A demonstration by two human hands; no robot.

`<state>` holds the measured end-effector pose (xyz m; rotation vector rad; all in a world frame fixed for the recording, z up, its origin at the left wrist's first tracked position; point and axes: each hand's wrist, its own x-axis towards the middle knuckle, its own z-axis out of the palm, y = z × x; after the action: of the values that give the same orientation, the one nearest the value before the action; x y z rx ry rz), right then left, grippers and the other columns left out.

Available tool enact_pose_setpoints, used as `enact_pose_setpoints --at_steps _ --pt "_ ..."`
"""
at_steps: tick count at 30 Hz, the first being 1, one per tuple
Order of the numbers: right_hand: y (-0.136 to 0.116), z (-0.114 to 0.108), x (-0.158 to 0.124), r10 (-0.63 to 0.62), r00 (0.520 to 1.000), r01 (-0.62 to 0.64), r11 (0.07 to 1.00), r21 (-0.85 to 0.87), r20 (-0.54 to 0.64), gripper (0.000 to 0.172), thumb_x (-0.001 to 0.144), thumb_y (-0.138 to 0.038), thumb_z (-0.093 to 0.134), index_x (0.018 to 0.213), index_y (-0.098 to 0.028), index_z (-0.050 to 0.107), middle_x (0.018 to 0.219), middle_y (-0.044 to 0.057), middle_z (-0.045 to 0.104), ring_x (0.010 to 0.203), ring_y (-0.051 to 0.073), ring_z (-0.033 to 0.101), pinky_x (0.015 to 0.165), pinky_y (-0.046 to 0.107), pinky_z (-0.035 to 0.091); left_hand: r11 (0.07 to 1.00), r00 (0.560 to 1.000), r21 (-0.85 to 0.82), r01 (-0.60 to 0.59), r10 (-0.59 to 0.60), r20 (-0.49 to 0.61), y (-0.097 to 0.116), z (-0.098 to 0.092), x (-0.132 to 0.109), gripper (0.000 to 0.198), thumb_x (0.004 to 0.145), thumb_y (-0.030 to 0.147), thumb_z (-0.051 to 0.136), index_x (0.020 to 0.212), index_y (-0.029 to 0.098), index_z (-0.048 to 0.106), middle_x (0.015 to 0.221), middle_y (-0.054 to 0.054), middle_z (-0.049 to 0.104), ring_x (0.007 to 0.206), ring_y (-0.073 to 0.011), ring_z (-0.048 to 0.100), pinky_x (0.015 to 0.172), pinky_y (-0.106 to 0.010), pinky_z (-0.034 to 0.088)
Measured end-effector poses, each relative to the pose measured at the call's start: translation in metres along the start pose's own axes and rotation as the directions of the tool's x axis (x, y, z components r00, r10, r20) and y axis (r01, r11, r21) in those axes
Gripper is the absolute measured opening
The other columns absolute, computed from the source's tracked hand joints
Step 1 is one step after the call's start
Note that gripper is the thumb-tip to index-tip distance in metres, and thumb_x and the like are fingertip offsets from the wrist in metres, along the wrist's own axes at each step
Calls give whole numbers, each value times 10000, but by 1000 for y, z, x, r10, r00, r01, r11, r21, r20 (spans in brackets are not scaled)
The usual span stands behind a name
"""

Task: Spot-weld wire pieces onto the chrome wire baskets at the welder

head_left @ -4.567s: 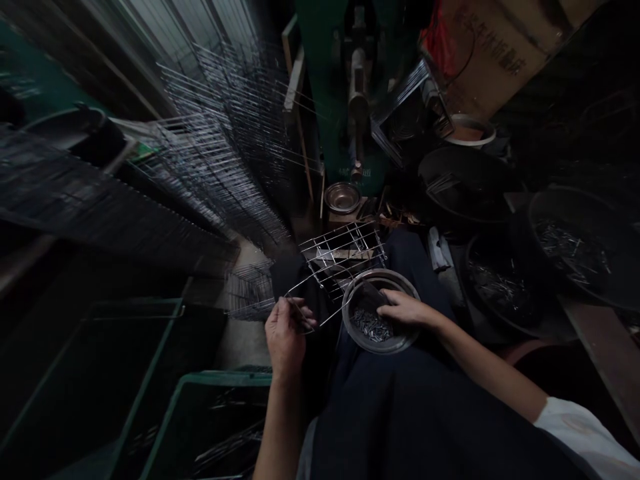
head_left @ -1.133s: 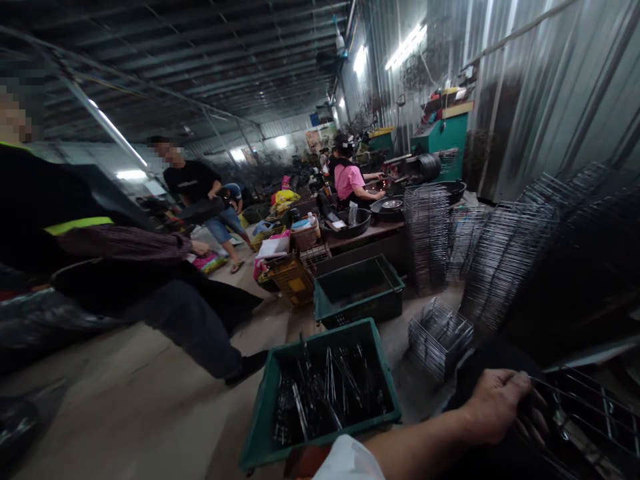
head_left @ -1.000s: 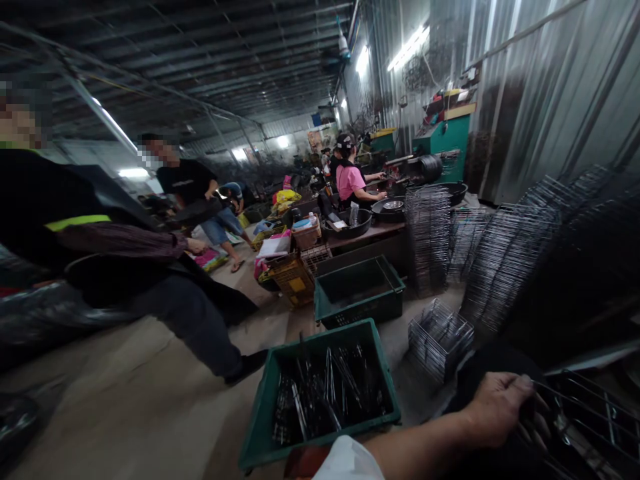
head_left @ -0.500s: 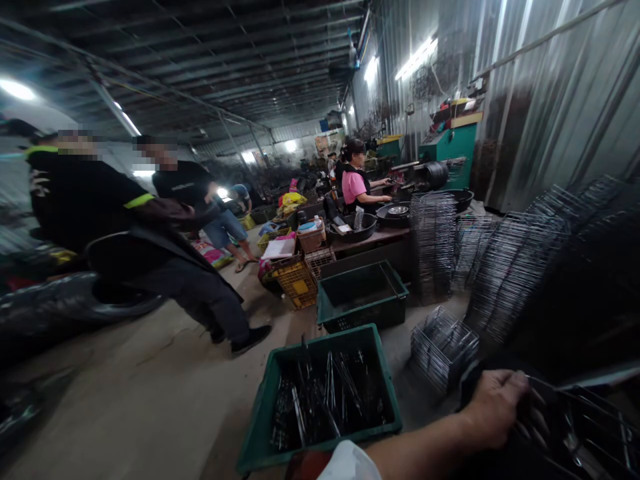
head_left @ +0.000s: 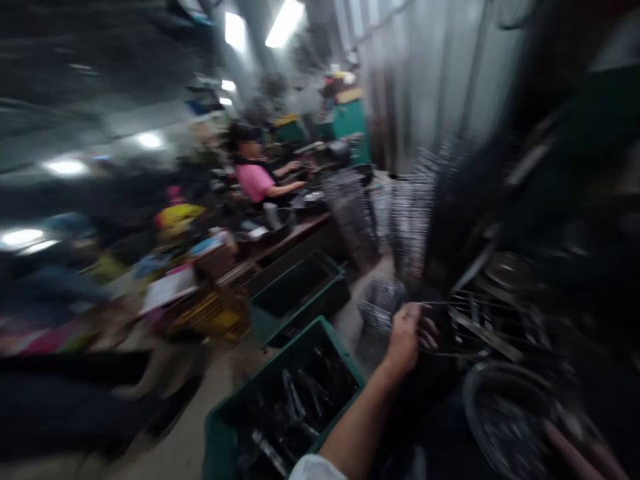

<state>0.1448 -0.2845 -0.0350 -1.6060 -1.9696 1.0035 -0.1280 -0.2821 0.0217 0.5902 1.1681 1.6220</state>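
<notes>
My left hand (head_left: 411,333) is closed on the near end of a metal wire frame (head_left: 465,353), its thumb and fingers pinching the thin rods. Rightward from that hand the frame runs over dark work equipment, where blur hides its full shape. A flat metal strip (head_left: 487,337) crosses the same spot. At the lower right, a round basin (head_left: 473,407) holds small shiny pieces too smeared to name. By the basin's right side is my right hand (head_left: 575,450), dark and blurred, its fingers not readable.
A green crate (head_left: 215,433) with metal pieces stands left of my forearm, another green crate (head_left: 300,300) beyond it. Wire baskets (head_left: 383,300) and tall wire stacks (head_left: 410,220) stand ahead. A person in pink (head_left: 255,180) works at a bench. Another person's dark-clothed leg (head_left: 75,400) shows left.
My view has swung right and tilted, bringing the basin and my right hand into sight. My left hand still grips the wire frame. The standing people have slid left, mostly out of view.
</notes>
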Motion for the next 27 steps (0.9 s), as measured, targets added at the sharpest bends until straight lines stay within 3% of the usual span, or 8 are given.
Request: enact_pose_setpoints --at_steps 2,4,6,8,16,19,22,27 --pt "2 -9 -20 215 973 -201 968 151 -83 863 621 -899 593 1238 -296 633 831 91 687 703 317 712 513 402 554 998 999 51 35 -36 10 -2 4 -4 591 801 682 624 1012 130 606 627 -11 644 388 -109 560 357 -179 354" --pt "-1 -17 -23 413 911 -332 726 603 4 733 552 -809 758 928 -186 666 690 60 634 573 222 631 515 334 522 994 997 85 73 -76 31 -6 9 -3 554 810 644 649 1022 134 606 643 -4 642 410 -104 568 379 -177 371" --pt "-2 -25 -15 404 911 -293 490 821 83 616 554 -683 860 795 -176 607 616 4 569 530 131 537 503 247 459 988 993 105 112 -116 34 -12 14 -2 523 824 611 658 1033 134 607 651 2 637 418 -97 557 396 -178 392" --pt "-1 -31 -7 370 921 -264 372 890 118 575 561 -605 903 754 -172 577 580 -35 518 515 88 465 499 208 415 982 988 121 144 -149 35 -17 18 -3 501 831 580 670 1040 129 612 651 5 630 433 -92 548 418 -183 423" --pt "13 -34 -13 299 943 -226 253 941 146 508 646 -528 892 765 -175 547 619 -58 486 553 81 441 552 219 433 968 980 193 159 -178 86 -26 27 -14 429 883 520 626 1049 124 635 676 -12 648 463 -100 566 436 -187 449" --pt "17 -38 -14 268 953 -225 322 920 139 477 688 -512 866 823 -183 549 622 -71 457 538 83 417 535 221 409 963 978 221 156 -182 102 -29 30 -15 422 881 520 625 1033 126 641 666 -8 643 450 -102 561 413 -184 426" --pt "20 -38 -12 152 982 -177 552 815 110 395 779 -493 781 925 -192 571 708 -37 540 627 126 512 635 265 463 961 987 256 101 -129 95 -29 29 -14 421 885 523 618 1028 128 643 671 -9 646 448 -103 566 408 -182 418" --pt "27 -23 -5 12 987 -52 965 256 159 200 843 -337 669 895 -185 549 883 54 626 849 233 597 816 366 469 970 1000 241 16 -20 17 -16 20 -9 414 889 518 613 1013 124 646 675 -15 653 460 -106 578 428 -188 434"
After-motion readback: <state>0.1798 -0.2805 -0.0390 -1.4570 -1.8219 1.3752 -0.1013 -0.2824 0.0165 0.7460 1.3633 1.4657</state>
